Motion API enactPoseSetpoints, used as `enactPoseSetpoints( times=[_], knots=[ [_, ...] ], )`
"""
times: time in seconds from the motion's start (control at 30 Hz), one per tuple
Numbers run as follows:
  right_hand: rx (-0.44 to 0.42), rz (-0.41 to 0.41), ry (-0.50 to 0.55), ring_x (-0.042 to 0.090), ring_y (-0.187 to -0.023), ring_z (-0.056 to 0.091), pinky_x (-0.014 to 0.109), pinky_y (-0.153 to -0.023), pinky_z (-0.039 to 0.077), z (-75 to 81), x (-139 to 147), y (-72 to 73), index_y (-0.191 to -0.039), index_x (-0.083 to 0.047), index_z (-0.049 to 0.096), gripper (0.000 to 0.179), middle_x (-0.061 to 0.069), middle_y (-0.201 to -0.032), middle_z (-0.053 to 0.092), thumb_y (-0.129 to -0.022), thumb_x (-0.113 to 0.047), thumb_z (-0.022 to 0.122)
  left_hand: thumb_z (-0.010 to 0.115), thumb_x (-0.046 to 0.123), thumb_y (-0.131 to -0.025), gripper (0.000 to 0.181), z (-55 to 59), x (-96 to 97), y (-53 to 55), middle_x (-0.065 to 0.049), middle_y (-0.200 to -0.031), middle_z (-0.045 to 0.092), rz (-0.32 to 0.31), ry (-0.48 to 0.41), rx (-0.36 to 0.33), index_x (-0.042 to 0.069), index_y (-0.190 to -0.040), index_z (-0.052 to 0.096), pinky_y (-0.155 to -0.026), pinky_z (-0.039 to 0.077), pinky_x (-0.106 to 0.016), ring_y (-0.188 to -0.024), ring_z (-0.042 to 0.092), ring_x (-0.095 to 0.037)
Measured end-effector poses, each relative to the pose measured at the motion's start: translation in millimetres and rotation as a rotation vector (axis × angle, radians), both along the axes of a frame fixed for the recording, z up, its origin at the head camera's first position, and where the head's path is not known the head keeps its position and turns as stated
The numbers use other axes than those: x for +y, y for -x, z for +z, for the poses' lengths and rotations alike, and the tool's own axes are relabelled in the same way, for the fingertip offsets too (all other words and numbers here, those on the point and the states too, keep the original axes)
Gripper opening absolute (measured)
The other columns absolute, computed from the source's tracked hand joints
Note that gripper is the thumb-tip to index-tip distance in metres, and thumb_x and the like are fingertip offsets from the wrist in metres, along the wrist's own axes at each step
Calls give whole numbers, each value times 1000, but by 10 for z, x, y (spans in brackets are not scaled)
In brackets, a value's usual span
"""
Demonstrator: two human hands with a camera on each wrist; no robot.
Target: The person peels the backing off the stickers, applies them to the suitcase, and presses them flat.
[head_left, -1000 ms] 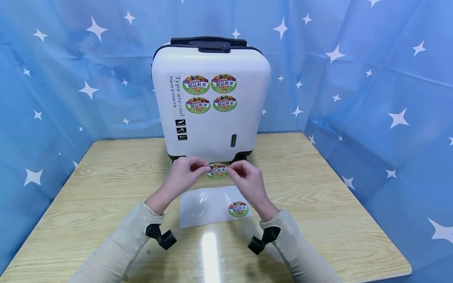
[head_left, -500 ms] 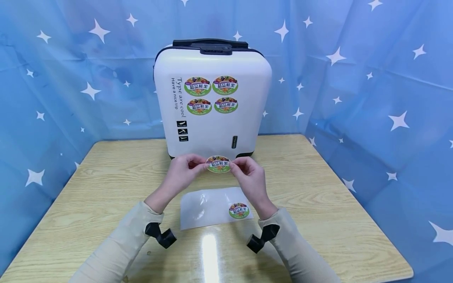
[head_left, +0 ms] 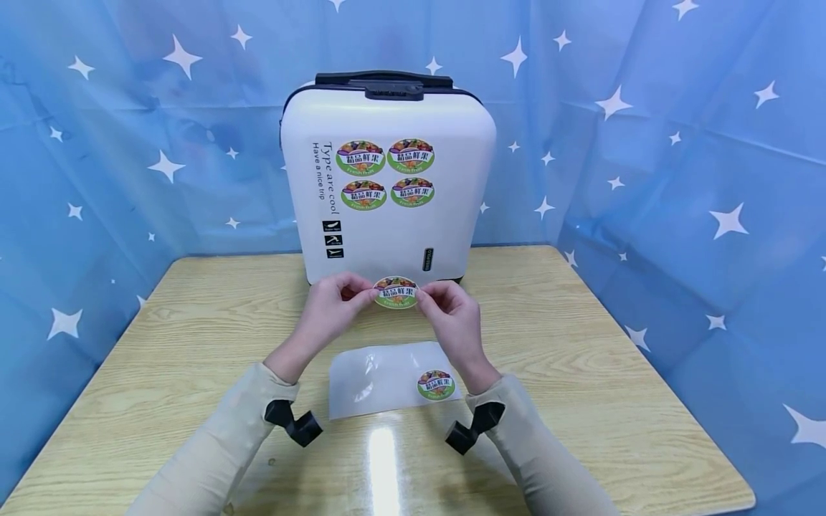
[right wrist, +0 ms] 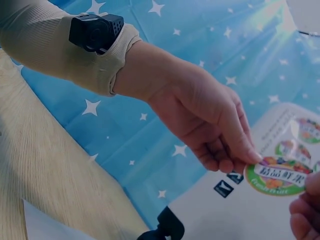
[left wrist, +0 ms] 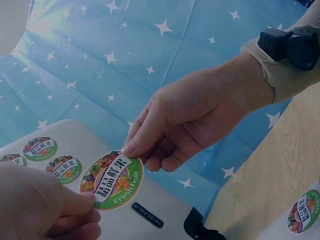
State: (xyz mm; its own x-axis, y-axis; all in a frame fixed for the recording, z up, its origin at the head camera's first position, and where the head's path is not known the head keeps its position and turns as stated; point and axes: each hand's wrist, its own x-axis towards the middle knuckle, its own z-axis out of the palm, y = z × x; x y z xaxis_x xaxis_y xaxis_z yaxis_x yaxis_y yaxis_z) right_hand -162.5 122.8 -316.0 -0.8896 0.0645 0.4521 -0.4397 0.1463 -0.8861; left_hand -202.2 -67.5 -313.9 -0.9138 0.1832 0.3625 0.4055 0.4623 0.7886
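An oval fruit sticker (head_left: pixel 396 293) is stretched between both hands, in front of the lower part of a white suitcase (head_left: pixel 387 244). My left hand (head_left: pixel 330 309) pinches its left end between thumb and fingers. At the other end, my right hand (head_left: pixel 454 320) pinches the edge the same way. In the left wrist view the held sticker (left wrist: pixel 113 180) faces up, printed side showing. Several matching stickers (head_left: pixel 363 194) are on the suitcase front, in two rows. Whether the held sticker touches the suitcase cannot be told.
A white backing sheet (head_left: pixel 374 380) lies on the wooden table (head_left: pixel 568 373) below the hands, with one sticker (head_left: pixel 436 385) at its right end. The suitcase stands upright at the table's back, before a blue star-patterned curtain (head_left: pixel 645 143).
Both hands have raised the sticker, moving it from below the suitcase's bottom edge up in front of its lower part. The backing sheet has stayed in place.
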Motion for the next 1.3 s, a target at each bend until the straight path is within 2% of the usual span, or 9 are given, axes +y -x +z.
enactPoseSetpoints(
  times=[0.27, 0.47, 0.63, 0.87, 1.0, 1.17, 1.3],
  knots=[
    [-17, 2, -8, 15, -73, 56, 21, -63, 47, 13, -20, 73, -94, 6, 60, 12, 17, -85, 61, -89, -5, 61, 68, 17, -86, 11, 35, -24, 25, -4, -78, 65, 19, -31, -30, 6, -85, 68, -57, 43, -27, -66, 52, -18],
    [6, 15, -4, 20, -73, 56, 21, -62, 47, -3, -33, 170, -94, 5, 61, 12, 16, -85, 61, -89, -6, 61, 66, 16, -87, 11, 72, -51, 46, -6, -80, 64, 16, -66, -42, 5, -87, 68, -58, 43, -28, -68, 51, -19],
    [4, 11, -27, 27, -74, 56, 25, -63, 48, 66, -65, 183, -94, 5, 61, 12, 15, -84, 61, -89, -6, 61, 66, 17, -88, 12, 103, -73, 66, -6, -80, 63, 17, -92, -38, 4, -88, 68, -58, 42, -27, -69, 51, -20],
    [5, 31, -36, 18, -72, 56, 23, -62, 47, 118, -98, 248, -93, 5, 61, 12, 15, -84, 61, -88, -6, 62, 66, 17, -88, 14, 130, -112, 112, -7, -77, 61, 18, -104, 12, 3, -88, 67, -55, 41, -24, -67, 49, -19],
    [12, 34, -60, 20, -73, 57, 24, -61, 47, 138, -112, 273, -93, 5, 61, 11, 15, -84, 62, -88, -5, 63, 65, 17, -88, 14, 145, -137, 147, -8, -77, 62, 17, -100, 35, 2, -87, 67, -56, 41, -24, -67, 50, -19],
    [10, 14, -93, 24, -73, 56, 22, -59, 44, 158, -138, 315, -92, 4, 61, 11, 15, -83, 62, -89, -6, 62, 65, 19, -88, 16, 160, -160, 186, -8, -79, 63, 28, -89, 32, 3, -88, 67, -58, 43, -25, -68, 51, -19],
    [-19, 16, -91, 21, -72, 54, 22, -57, 43, 92, -133, 445, -94, 0, 62, 13, 11, -84, 61, -89, -12, 63, 66, 19, -88, 16, 171, -172, 221, -8, -81, 63, 42, -87, 33, 3, -90, 66, -59, 44, -25, -70, 52, -19]
  ],
)
